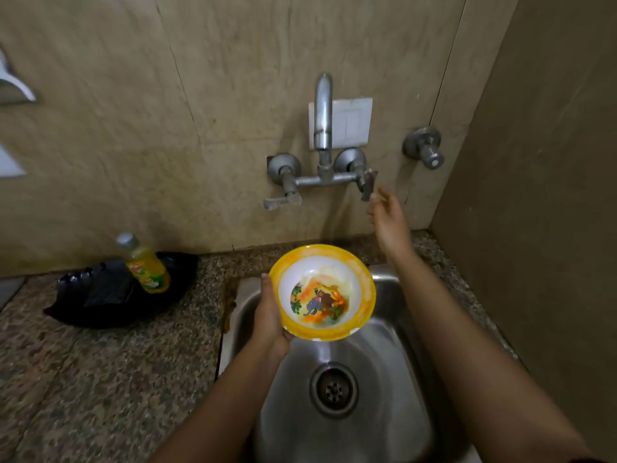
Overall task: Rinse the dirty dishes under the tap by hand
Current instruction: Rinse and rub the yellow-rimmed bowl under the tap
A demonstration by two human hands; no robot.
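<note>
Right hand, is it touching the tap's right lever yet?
Cannot tell. In the head view the right hand has its fingers right beside the right lever, but blur hides any contact or gap.

Illumination dim, warm and even; soft glare on the steel sink point(334, 350) just above its drain; counter point(100, 379) darkening toward its left edge; wall point(200, 95) seams bowed by wide-angle distortion at the margins; right hand point(389, 225) and bottle point(147, 265) smeared by blur; overall definition soft.
</note>
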